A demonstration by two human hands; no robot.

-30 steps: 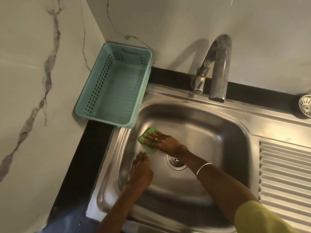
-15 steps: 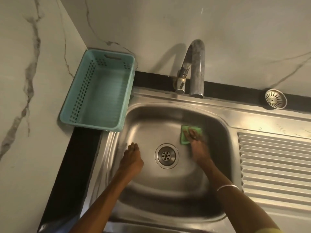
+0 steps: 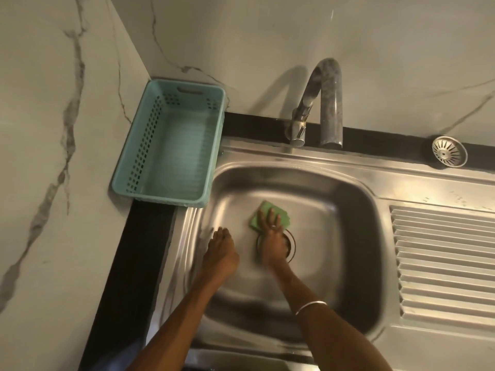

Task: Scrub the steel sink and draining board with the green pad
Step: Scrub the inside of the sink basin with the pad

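The steel sink (image 3: 345,210) fills the middle of the view, with its ribbed draining board (image 3: 444,261) to the right. A green pad (image 3: 263,210) lies flat on the basin floor just beyond the drain. My right hand (image 3: 272,238) presses it down with straight, spread fingers and covers most of the drain. My left hand (image 3: 221,253) rests flat on the basin's left slope, fingers together, holding nothing.
An empty teal plastic basket (image 3: 134,167) stands in the corner left of the sink, overhanging its rim. A curved steel tap (image 3: 328,103) rises behind the basin. A loose round strainer (image 3: 449,151) lies on the black ledge at the back right. Marble walls enclose left and back.
My right hand has slid the pad from the basin's left side to its right, then back left to just above the drain. My left hand has stayed on the left slope.
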